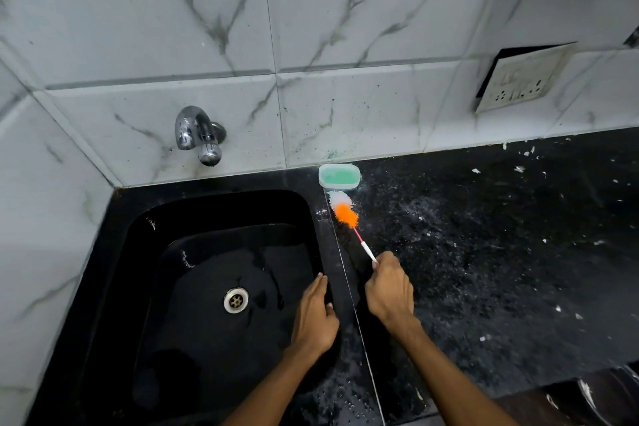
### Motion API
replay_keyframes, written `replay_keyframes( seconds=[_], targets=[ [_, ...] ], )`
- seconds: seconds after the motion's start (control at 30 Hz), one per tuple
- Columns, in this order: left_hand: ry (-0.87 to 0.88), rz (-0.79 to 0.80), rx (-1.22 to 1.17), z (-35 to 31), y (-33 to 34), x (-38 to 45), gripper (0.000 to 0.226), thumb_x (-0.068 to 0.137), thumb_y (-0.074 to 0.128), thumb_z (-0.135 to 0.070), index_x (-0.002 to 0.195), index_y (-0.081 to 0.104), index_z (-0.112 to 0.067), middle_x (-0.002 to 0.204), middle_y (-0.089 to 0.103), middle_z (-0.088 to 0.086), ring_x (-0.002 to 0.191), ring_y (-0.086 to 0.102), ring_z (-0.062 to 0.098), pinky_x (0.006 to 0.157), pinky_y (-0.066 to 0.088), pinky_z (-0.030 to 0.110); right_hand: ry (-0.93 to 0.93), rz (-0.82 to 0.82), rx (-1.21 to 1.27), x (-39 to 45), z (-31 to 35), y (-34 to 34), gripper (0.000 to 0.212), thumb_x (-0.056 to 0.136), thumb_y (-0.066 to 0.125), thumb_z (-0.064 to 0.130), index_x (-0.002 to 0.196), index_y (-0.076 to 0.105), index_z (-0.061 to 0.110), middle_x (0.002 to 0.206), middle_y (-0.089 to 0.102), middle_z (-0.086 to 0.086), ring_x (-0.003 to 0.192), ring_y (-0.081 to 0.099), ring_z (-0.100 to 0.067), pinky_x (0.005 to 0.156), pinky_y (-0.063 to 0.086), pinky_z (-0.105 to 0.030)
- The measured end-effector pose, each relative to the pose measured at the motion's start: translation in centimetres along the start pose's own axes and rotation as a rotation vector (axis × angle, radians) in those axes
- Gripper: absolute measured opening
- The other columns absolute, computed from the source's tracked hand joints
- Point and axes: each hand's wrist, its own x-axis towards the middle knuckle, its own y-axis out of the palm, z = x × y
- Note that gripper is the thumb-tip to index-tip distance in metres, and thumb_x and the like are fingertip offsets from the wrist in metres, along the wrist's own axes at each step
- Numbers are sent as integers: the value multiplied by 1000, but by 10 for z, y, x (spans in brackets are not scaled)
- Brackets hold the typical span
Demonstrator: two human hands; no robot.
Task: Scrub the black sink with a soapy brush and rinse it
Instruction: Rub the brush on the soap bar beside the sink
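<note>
**Brush off-sink, soap splatter risk**

Left hand is rested flat, fingers straight, on black sink right rim. Brush handle is gripped by right hand; bristles lie on counter beside far soap dish. Dish may be knocked over; thin handle may slip.

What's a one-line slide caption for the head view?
Right hand grips an orange-and-white bristle brush beside a green soap dish; left hand rests open on the black sink's rim.

Wall socket above speckled black counter, right.
</note>
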Motion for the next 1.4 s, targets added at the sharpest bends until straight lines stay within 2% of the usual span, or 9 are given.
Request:
replay_keyframes(
  seconds=[0.17, 0.37, 0.47, 0.77, 0.83, 0.97, 1.07, 1.23, 1.4],
  targets=[
    [-47, 47, -35, 7, 1, 2, 62, 93, 51, 1, 152, 35, -11, 159, 33, 1, 146, 30, 12, 114, 18, 12, -23, -25, 22, 40, 9, -19, 6, 96, 42, 18, 93, 47, 16, 91, 64, -10, 81, 61, -36, 63, 41, -38],
    [-63, 88, -60, 11, -1, 1, 62, 94, 50, -1, 153, 33, -14, 160, 31, -2, 147, 27, 8, 121, 22, 23, -38, -23, -20, 90, 23, -39, 8, 93, 44, 17, 95, 51, 14, 93, 65, -15, 85, 61, -39, 65, 39, -38],
    [-68, 92, -65, 10, -2, 3, 61, 95, 49, 0, 152, 34, -13, 160, 32, -1, 147, 26, 8, 120, 21, 21, -31, 31, -62, 106, 31, -44, 12, 89, 44, 16, 96, 54, 13, 93, 64, -14, 85, 60, -37, 67, 43, -38],
    [-90, 76, -81, 12, 0, 3, 59, 95, 50, 1, 151, 37, -13, 159, 33, -1, 146, 27, 8, 119, 22, 20, -88, 76, -109, 109, 26, -49, 5, 83, 47, 14, 85, 49, 18, 74, 54, -6, 69, 53, -32, 62, 45, -37],
    [-95, 74, -86, 12, 0, 3, 59, 95, 49, 2, 151, 36, -13, 159, 32, -2, 147, 26, 7, 120, 23, 22, -56, 78, -77, 111, 24, -52, 6, 80, 48, 13, 83, 52, 16, 73, 54, -6, 69, 50, -32, 62, 41, -36],
    [-96, 75, -81, 12, 2, 2, 61, 95, 48, 3, 151, 35, -14, 160, 30, -3, 147, 25, 7, 118, 20, 18, -48, 77, -17, 118, 28, -56, 9, 79, 50, 14, 84, 57, 16, 76, 57, -7, 72, 53, -32, 65, 46, -37],
    [-96, 70, -84, 11, 3, 2, 61, 95, 48, 3, 152, 34, -14, 160, 30, -3, 147, 24, 7, 117, 19, 17, -115, 123, -66, 122, 37, -63, 9, 79, 55, 15, 85, 62, 17, 67, 50, 0, 68, 49, -28, 63, 40, -32],
    [-97, 69, -82, 11, 3, 1, 62, 95, 47, 3, 152, 33, -13, 160, 29, -2, 147, 24, 7, 119, 19, 20, -52, 48, -108, 127, 35, -71, 15, 73, 57, 20, 83, 68, 20, 70, 57, -2, 68, 53, -27, 64, 46, -32],
    [-100, 53, -80, 10, 6, 1, 62, 95, 48, 3, 152, 33, -13, 160, 29, -2, 147, 24, 6, 117, 18, 16, -126, 111, -101, 116, 35, -65, 15, 77, 55, 15, 83, 68, 18, 72, 59, -4, 67, 50, -27, 62, 42, -31]
  ],
)
